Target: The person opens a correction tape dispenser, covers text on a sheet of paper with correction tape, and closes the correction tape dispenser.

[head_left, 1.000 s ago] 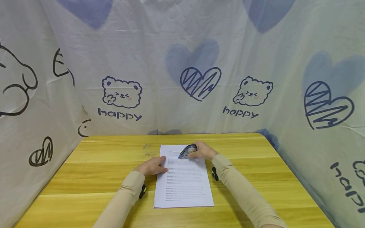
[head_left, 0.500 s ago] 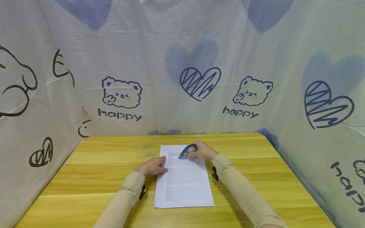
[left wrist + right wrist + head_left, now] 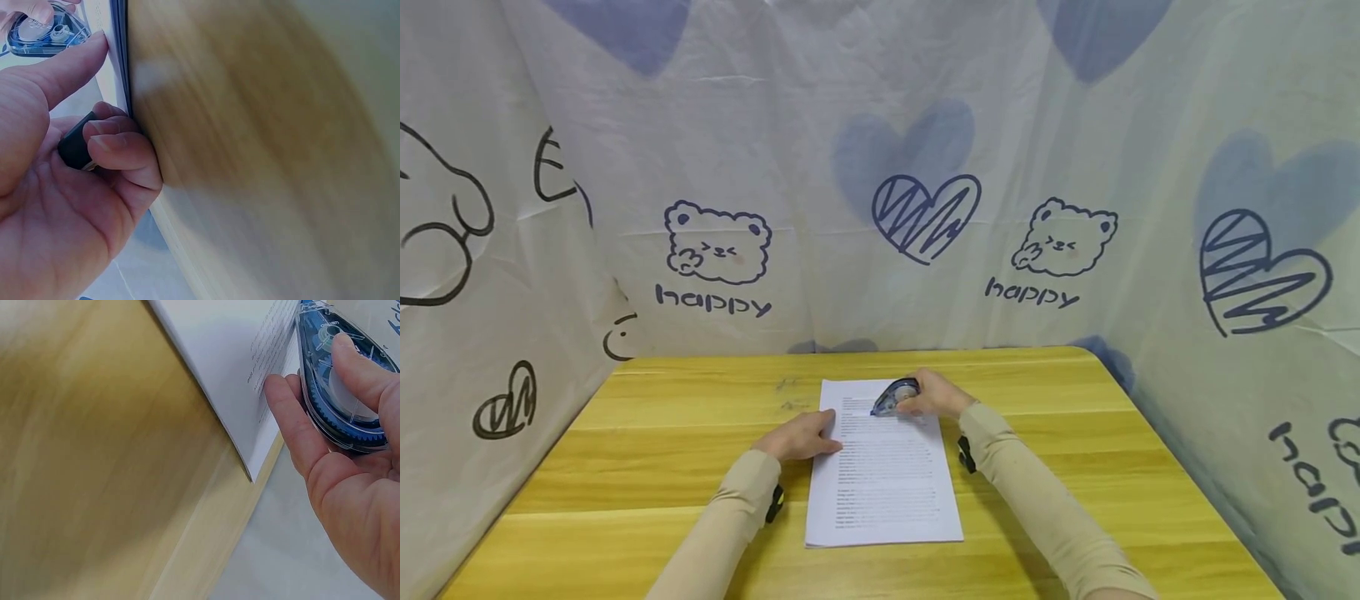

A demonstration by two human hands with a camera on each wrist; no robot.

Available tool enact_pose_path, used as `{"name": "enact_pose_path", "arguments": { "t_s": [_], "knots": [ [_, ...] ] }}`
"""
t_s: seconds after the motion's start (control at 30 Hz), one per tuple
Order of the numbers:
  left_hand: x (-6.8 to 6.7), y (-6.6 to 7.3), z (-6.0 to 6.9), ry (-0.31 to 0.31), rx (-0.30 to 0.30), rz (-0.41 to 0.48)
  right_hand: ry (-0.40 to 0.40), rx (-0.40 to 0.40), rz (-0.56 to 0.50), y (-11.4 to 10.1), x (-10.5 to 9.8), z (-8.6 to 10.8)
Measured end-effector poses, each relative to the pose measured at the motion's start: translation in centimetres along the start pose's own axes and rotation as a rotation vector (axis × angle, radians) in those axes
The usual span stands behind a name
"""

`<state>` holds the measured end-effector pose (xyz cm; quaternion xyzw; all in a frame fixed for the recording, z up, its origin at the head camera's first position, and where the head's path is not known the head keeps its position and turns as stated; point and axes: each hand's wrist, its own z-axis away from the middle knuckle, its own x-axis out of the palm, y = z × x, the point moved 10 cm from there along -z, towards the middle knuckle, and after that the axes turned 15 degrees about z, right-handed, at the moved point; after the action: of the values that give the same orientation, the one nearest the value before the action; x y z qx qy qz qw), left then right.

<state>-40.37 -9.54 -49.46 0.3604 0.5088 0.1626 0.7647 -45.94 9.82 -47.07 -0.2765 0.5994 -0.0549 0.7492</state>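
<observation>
Your right hand holds the blue, clear-cased correction tape dispenser, its thumb lying on the casing and its fingers about the rounded back end. The dispenser sits to the left of that hand, over the upper part of the printed paper stack, its narrow tip pointing left and down at the lines of text. Whether the tip actually touches the page, you can't tell from here.

Your left hand is at the stack's left edge, a little lower down the page and apart from the dispenser, which lies up and to the right of it. Its thumb rests on the margin of the top sheet; its other fingers curl around a small dark piece, held against the palm just beside the edge of the stack.

The stack lies flat on the yellow wood-grain table, with your forearms in beige sleeves on either side.
</observation>
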Motion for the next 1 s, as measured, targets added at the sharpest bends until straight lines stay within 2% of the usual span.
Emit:
{"name": "enact_pose_path", "arguments": {
  "t_s": [0.33,0.57,0.7,1.0],
  "knots": [
    [0.18,0.04,-0.06,-0.009,0.007,0.001,0.002,0.005,0.009,0.23,-0.11,-0.12],
    [0.03,0.41,0.3,-0.011,0.03,-0.013,0.004,0.0,-0.022,0.11,-0.07,-0.03],
    [0.04,0.71,0.55,-0.016,0.028,-0.025,-0.001,-0.001,-0.031,0.12,-0.1,0.12],
    [0.08,0.27,0.2,-0.007,0.013,-0.016,0.001,-0.014,-0.026,0.16,-0.22,0.37]
  ]
}}
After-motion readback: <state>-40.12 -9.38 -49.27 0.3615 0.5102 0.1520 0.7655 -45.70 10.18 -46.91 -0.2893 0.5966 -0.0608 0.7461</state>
